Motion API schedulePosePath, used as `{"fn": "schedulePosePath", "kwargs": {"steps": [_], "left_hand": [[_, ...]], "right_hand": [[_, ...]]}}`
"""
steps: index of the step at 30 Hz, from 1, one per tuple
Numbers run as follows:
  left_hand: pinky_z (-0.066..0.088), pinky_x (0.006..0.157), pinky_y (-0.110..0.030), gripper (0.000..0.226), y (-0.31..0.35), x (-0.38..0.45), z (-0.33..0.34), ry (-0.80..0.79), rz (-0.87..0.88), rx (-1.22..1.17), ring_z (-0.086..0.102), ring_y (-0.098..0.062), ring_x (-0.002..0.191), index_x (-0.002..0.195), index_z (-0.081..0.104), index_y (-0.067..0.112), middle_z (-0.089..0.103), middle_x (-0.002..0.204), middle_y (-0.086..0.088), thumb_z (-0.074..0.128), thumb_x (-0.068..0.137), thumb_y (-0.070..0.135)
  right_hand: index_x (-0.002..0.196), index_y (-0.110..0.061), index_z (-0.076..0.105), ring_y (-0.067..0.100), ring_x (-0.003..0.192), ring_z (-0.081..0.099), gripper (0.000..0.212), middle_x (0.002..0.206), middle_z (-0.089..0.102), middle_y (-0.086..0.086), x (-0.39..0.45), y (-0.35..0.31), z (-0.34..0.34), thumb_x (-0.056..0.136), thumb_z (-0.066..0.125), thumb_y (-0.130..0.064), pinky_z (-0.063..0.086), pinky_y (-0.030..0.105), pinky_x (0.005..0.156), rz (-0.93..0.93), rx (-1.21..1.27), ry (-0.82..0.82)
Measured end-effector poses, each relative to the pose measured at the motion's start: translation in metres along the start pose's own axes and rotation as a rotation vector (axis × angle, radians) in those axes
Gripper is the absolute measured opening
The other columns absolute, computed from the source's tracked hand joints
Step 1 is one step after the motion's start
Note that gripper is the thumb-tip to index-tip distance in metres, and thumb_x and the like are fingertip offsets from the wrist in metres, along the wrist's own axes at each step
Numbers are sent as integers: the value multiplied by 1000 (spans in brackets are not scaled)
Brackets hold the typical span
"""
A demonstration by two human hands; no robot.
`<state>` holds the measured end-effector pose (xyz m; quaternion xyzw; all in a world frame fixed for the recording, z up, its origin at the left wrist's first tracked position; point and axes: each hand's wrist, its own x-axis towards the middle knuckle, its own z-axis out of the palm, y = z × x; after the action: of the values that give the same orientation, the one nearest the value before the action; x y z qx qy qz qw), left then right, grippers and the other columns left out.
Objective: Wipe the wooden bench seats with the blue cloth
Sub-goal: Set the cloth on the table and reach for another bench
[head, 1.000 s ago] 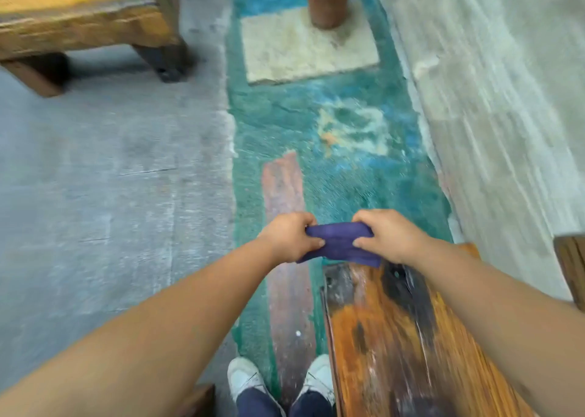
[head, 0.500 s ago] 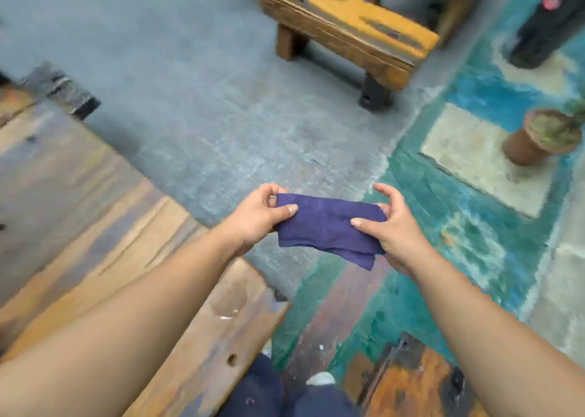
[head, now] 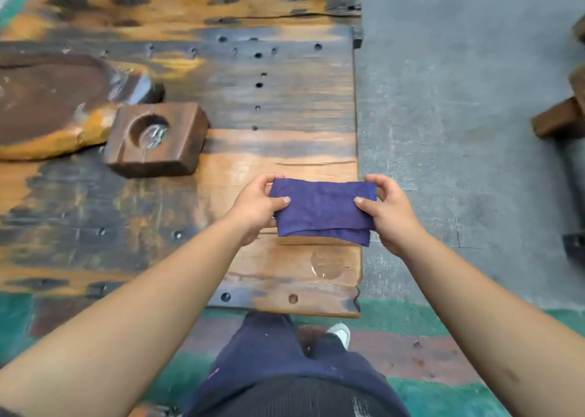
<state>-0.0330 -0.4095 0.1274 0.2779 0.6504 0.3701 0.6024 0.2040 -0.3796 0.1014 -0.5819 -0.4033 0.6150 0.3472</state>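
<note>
Grip, both hands: the left hand and right hand each pinch one short end of the blue cloth, thumb on the upper face, fingers curled behind. Neither hand holds anything else.

Cloth: folded into a flat oblong of several layers, stretched level between the two hands, with a loose lower edge hanging at the right corner. It is held over the right end of the wooden table; whether it touches the boards cannot be told.

Handling, as judged: light, soft and limp; it will sag or unfold if one end is let go. Not fragile, unlikely to slip. Best taken flat under one palm, or bunched in the fingers, for wiping.

Arms: both forearms reach forward and inward from the lower corners, wrists near level, hands well apart by the cloth's length.

Surroundings: a wet ring marks the boards just below the cloth. A wooden block with a round hollow sits to the left, beside a dark wooden tray. Grey floor lies to the right.
</note>
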Motion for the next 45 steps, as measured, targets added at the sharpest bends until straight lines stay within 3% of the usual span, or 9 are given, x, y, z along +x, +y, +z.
{"fn": "schedulePosePath", "kwargs": {"steps": [6, 9, 12, 14, 17, 23, 30, 36, 45], "left_hand": [[55, 54, -33, 42, -40, -10, -23, 144, -66, -64, 68, -12, 75, 118, 51, 24, 67, 103, -1, 55, 91, -7], [54, 66, -37, 53, -56, -4, -20, 152, -121, -11, 63, -13, 75, 136, 44, 16, 65, 102, -2, 51, 91, -11], [47, 62, -12, 69, -63, 5, -22, 157, -137, 187, 57, -6, 80, 149, 31, 17, 55, 130, -9, 60, 89, -1], [35, 71, -1, 77, -64, 10, -27, 159, -100, 358, 53, -9, 106, 152, 24, 19, 37, 151, -8, 66, 88, 13], [24, 103, -16, 78, -61, 16, -34, 146, -1, 557, 29, -17, 141, 153, 23, 19, 26, 158, -5, 66, 88, 26], [17, 115, -31, 80, -24, 25, -11, 105, 184, 849, 16, -21, 147, 153, 18, 26, 17, 161, -8, 59, 87, 47], [19, 117, -47, 82, 50, 30, 72, 90, 411, 1058, 7, -26, 148, 152, 13, 37, 3, 163, -6, 54, 85, 60], [16, 116, -55, 86, 107, 58, 175, 155, 558, 1197, -1, -26, 149, 150, 6, 44, -6, 163, 0, 49, 81, 69], [17, 112, -61, 89, 174, 120, 305, 277, 556, 1250, -4, -26, 149, 149, 2, 45, -11, 162, 1, 47, 78, 75]], "right_hand": [[118, -19, 50, 18, 95, 61, 43, 114, 60, 8, 1, 21, 34, 85, 64, 6, 52, 32, 84, -3, -171, -21], [125, -13, 50, 24, 99, 61, 46, 108, 59, 5, 2, 43, 38, 85, 65, 4, 51, 45, 93, 67, -265, -1], [143, -14, 39, 28, 120, 55, 64, 126, 56, 8, 7, 60, 38, 86, 70, -14, 43, 44, 104, 175, -432, -4], [149, -16, 32, 30, 133, 44, 74, 145, 46, 12, 10, 64, 32, 87, 68, -37, 36, 37, 107, 197, -637, 19], [150, -20, 31, 29, 136, 39, 78, 151, 40, 11, 9, 59, 19, 86, 61, -53, 33, 37, 106, 165, -743, 32], [150, -26, 29, 29, 140, 34, 82, 156, 33, 3, -1, 28, -16, 84, 46, -71, 32, 50, 109, 72, -918, 139], [149, -37, 24, 23, 147, 17, 87, 162, 17, 0, -5, -17, -93, 76, 28, -85, 17, 60, 113, -8, -1166, 290], [151, -38, 18, 23, 148, 11, 97, 164, 7, 0, 43, -57, -193, 69, 21, -90, 16, 62, 114, -143, -1320, 309], [152, -40, 9, 23, 149, 4, 100, 164, -7, -3, 118, -124, -340, 67, 17, -92, 13, 62, 114, -226, -1446, 250]]}}
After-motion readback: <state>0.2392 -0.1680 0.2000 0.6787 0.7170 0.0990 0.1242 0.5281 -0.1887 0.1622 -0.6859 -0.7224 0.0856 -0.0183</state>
